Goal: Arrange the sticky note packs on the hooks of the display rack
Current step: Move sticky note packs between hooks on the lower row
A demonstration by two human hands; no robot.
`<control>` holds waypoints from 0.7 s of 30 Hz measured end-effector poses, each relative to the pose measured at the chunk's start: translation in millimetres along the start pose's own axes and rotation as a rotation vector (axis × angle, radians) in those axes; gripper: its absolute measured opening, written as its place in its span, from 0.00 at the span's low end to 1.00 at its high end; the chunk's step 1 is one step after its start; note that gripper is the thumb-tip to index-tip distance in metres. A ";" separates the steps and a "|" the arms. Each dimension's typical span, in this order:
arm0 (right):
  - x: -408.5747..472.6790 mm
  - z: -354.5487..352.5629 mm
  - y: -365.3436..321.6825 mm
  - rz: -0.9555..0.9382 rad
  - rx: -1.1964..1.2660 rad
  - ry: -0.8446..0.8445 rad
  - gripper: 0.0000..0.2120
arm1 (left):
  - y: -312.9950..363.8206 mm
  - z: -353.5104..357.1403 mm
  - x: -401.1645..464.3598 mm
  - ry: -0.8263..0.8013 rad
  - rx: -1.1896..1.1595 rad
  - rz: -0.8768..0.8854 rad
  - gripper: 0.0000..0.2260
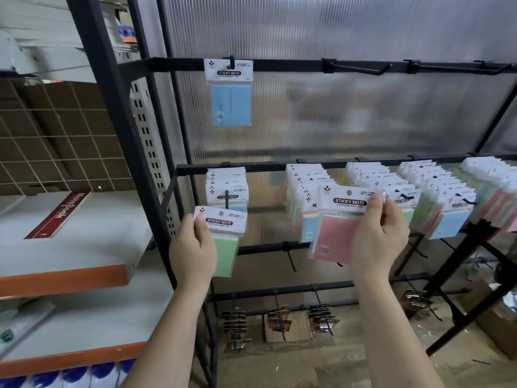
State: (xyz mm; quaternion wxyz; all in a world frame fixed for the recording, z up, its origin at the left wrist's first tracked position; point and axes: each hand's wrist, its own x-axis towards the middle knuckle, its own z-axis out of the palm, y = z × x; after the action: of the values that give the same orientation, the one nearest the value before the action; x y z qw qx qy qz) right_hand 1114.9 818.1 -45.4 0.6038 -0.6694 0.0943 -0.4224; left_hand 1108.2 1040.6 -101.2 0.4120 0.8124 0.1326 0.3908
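Note:
My left hand [193,253] grips a green sticky note pack [223,236] by its white header, just below the leftmost middle-row hook [227,196] that carries several packs. My right hand [377,236] pinches the header of a pink sticky note pack [335,233] in front of the middle row, between the second and third hooks. A single blue pack [230,93] hangs from the top-row hook [231,61]. The other top-row hooks [361,70] are bare. Several full hooks of packs [436,189] fill the middle bar to the right.
The black display rack [179,191] has a ribbed translucent panel behind it. Lower hooks carry dark copper-coloured packs [235,323]. A grey and orange shelf [67,275] with a red notebook [58,214] stands at the left. Cardboard boxes [498,317] sit at the lower right.

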 end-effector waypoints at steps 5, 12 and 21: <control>-1.6 3.8 -3.2 0.006 0.028 -0.044 0.22 | 11.6 -9.7 15.5 -0.010 -0.106 0.040 0.16; 0.0 7.1 -14.5 0.041 0.085 -0.105 0.23 | 41.9 -18.5 36.9 -0.012 -0.203 0.163 0.18; 5.3 4.5 -21.8 0.053 0.125 -0.078 0.23 | 91.4 -20.3 73.6 0.037 -0.348 0.271 0.15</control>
State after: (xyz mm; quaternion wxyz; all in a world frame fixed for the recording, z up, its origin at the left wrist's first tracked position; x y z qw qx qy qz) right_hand 1112.9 823.5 -23.3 0.6588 -0.6436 0.0617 -0.3847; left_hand 1131.9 1034.5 15.3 0.4873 0.7322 -0.0396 0.4742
